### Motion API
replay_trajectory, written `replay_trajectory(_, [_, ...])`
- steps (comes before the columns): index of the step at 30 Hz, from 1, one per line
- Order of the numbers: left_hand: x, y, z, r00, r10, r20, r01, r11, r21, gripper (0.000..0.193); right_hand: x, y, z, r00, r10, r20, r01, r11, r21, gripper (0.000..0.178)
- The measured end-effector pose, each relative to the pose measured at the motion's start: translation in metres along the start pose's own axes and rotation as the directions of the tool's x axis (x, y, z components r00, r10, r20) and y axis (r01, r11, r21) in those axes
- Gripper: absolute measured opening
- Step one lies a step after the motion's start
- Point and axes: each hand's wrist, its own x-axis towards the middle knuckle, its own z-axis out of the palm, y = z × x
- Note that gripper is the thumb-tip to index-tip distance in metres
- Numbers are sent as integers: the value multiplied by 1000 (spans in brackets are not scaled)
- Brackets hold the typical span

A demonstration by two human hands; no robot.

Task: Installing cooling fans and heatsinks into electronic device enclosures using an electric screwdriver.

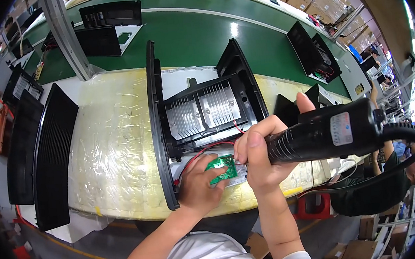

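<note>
A small green circuit board (225, 169) lies under the fingers of my left hand (197, 187), which grips its left edge. My right hand (264, 151) is closed round a black corded electric screwdriver (311, 135). Its body points right and its front end is at the board's right edge; the tip itself is hard to make out. Just beyond both hands stands an open black housing (158, 109) with silver finned heat sinks (206, 111) inside. A red wire (204, 150) runs from the housing past the board.
The bench has a yellowish, plastic-wrapped pad (109, 138). Black ribbed panels (54, 157) stand on its left. Behind runs a green conveyor belt (189, 37) carrying more black housings (309, 54). A metal post (65, 38) rises at the back left. At the right sits another person (370, 189).
</note>
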Motion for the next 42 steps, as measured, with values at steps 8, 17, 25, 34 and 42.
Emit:
replay_trajectory(8, [0,-3,0,999,36,-19,-37,999,-3,24,8,5,-3,994,-52,101,60,996,-69,82])
replay_trajectory(17, [0,-2,-2,1000,22,-7,-22,1000,-9,25,9,4,-3,991,-52,120,63,994,-87,78])
replay_trajectory(25, [0,-3,-4,1000,22,3,-22,1000,6,25,9,8,4,988,-35,148,43,998,-53,71])
replay_trajectory(34, [1,-3,-6,999,47,-3,-46,998,44,23,8,16,7,982,0,186,-3,1000,19,65])
replay_trajectory(42, [5,-7,-13,991,129,36,-132,987,94,26,7,-11,-4,988,133,78,-132,991,-19,69])
